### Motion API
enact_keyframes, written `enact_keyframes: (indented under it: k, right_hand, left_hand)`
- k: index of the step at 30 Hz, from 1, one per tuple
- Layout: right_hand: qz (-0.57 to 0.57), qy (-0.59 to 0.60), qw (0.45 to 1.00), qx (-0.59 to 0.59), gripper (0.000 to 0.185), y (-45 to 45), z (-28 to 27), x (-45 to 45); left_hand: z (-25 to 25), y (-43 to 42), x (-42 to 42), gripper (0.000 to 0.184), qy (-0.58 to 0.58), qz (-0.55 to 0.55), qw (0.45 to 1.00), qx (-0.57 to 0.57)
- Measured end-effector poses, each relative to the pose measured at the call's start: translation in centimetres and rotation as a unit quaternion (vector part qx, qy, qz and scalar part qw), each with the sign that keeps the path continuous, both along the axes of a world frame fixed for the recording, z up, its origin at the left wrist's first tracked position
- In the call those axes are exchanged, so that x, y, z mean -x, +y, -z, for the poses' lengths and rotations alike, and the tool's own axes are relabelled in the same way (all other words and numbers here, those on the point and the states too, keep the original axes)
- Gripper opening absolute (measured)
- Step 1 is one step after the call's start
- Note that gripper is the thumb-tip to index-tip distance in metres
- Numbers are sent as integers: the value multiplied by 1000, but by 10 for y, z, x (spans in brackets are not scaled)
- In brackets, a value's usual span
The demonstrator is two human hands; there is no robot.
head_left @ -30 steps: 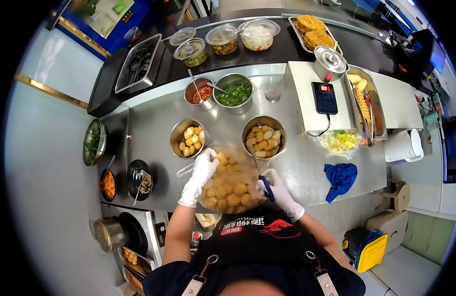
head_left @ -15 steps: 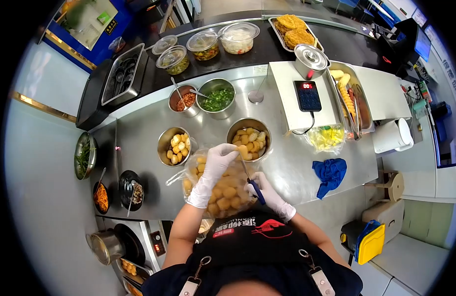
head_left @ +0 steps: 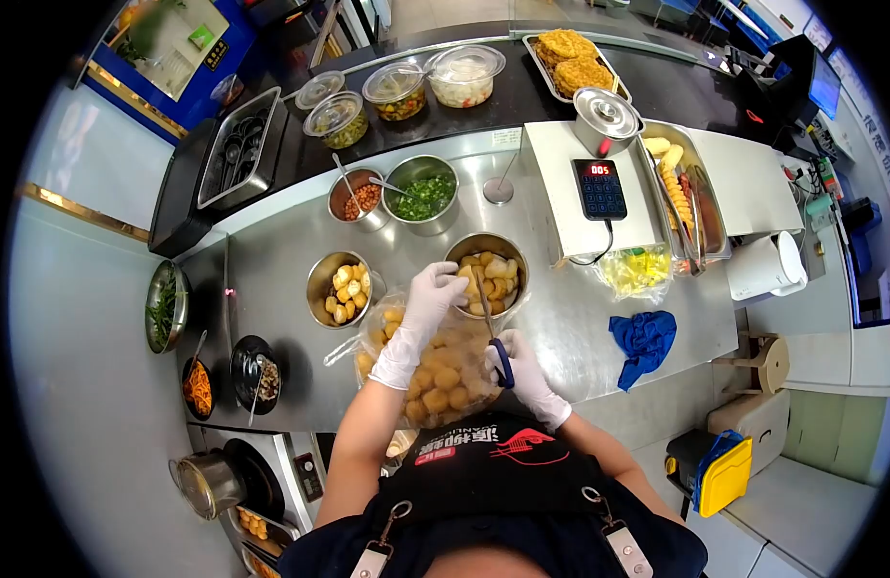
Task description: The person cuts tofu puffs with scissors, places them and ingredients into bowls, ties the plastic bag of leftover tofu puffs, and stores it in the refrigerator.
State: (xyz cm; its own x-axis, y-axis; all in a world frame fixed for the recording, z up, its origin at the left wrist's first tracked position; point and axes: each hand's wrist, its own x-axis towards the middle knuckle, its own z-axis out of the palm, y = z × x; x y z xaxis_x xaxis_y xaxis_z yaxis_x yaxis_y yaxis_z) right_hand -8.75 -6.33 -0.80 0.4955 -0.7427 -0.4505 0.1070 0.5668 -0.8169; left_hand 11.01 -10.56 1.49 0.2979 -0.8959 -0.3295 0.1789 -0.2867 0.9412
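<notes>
While the left fingers (head_left: 452, 286) pinch one ball (head_left: 470, 279), the right fingers (head_left: 514, 344) grip one pair of scissors (head_left: 504, 364).

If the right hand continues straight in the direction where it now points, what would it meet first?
Probably the round silver metal pot of golden-brown balls, with the dark-blue-handled scissors in the white-gloved right hand leading. In this view the blades overlap the pot, but their height is unclear.
</notes>
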Motion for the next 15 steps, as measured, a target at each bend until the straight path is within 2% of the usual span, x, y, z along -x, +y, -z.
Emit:
enact_keyframes:
  k: [2,5,6,7,9,11,12,13,15]
  right_hand:
    - [5,5,1000,2,27,-2,-1,4]
    - [17,13,1000,-7,28,-3,3,10]
    - [19,14,1000,-7,25,-2,4,12]
    - [21,15,1000,-5,22,-3,5,14]
    - [8,5,1000,9,23,-2,9,15]
    - [8,-1,999,33,24,-1,11,12]
    - [-5,-2,999,35,24,-1,10,11]
    - [-17,-4,999,36,25,-1,7,9]
    - [-35,-6,999,37,25,-2,1,5]
  left_hand:
    - [0,-5,-3,27,-1,-52,998,28]
    - [-8,7,-37,18,-117,-41,992,14]
    - [-18,15,-49,13,-120,-27,991,-45]
    - [-14,26,-67,14,-120,39,991,-45]
    - [-12,47,-91,18,-210,193,934,-215]
    - [16,65,-98,21,-421,288,828,-232]
    - [28,73,-97,20,-544,304,758,-193]
    - [37,75,-89,19,-609,254,708,-252]
    - [51,73,-84,17,-624,108,731,-252]
